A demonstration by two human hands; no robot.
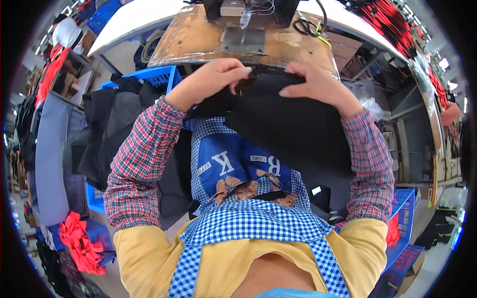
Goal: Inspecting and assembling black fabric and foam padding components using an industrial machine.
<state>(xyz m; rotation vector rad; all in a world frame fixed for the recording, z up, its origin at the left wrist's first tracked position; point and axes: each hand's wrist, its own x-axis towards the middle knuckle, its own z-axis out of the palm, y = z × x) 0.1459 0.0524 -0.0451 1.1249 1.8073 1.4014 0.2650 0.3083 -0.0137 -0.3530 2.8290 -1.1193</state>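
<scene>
A wide black fabric piece [298, 119] hangs over my lap, in front of the board's near edge. My right hand [320, 88] grips its upper part, the thumb lying on the cloth and the fingers curled at the top edge. To the left, my left hand [213, 79] is closed in a pinch at the dark cloth's upper edge, with more black fabric hanging below it. Exactly what lies between these left fingertips is partly hidden. A blue checked apron [253, 226] covers my lap beneath the cloth.
Ahead is a worn wooden board [194, 37] with a metal plate [242, 40] and dark-handled scissors [305, 26] on it. A blue crate [158, 75] heaped with black fabric [117, 107] stands left. Another blue crate [402, 213] sits at right; red cloth [82, 243] lies lower left.
</scene>
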